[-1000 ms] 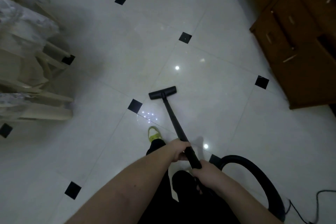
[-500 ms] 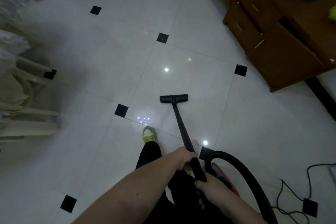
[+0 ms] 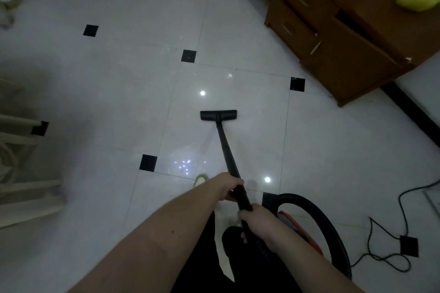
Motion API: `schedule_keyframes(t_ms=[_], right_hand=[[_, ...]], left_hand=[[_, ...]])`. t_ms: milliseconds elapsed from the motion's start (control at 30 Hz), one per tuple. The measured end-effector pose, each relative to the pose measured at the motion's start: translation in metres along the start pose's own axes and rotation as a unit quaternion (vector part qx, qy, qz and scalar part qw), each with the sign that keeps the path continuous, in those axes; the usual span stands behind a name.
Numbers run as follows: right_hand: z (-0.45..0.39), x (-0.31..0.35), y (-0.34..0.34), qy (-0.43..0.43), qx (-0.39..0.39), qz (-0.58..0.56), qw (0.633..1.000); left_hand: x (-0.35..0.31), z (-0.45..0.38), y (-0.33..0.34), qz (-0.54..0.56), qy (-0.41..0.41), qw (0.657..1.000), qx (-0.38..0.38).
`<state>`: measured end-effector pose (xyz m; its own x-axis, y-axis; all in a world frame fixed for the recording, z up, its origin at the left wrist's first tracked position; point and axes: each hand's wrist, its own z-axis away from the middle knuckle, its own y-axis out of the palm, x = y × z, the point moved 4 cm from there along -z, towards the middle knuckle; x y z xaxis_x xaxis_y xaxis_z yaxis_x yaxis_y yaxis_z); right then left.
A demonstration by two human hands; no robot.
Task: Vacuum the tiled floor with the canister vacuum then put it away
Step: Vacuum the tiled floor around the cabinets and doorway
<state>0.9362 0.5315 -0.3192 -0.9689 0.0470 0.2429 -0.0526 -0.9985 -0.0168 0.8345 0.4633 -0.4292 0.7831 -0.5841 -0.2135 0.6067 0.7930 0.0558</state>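
Black wand (image 3: 226, 150), rigid, light: left hand (image 3: 227, 185) fingers wrapped mid-tube, right hand (image 3: 258, 221) fingers curled round hose end. Floor head (image 3: 218, 115) flat on glossy tile (image 3: 238, 31), glides easy. Hose (image 3: 319, 219) floppy, drags.

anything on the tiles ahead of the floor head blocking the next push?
Nothing visible. The floor head sits on bare tile; the wooden cabinet stands off to the right and the power cord lies behind, beside the hose.
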Motion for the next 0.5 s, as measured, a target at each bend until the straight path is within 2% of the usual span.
schedule_keyframes(t_ms=[267,500], right_hand=[[-0.008,0.055,0.018,0.006,0.001,-0.083,0.997],[0.021,0.040,0.022,0.028,0.001,-0.110,0.993]], left_hand=[[-0.043,-0.014,-0.041,-0.028,0.015,0.999,0.016],[-0.034,0.002,-0.022,-0.095,-0.009,0.993,0.076]])
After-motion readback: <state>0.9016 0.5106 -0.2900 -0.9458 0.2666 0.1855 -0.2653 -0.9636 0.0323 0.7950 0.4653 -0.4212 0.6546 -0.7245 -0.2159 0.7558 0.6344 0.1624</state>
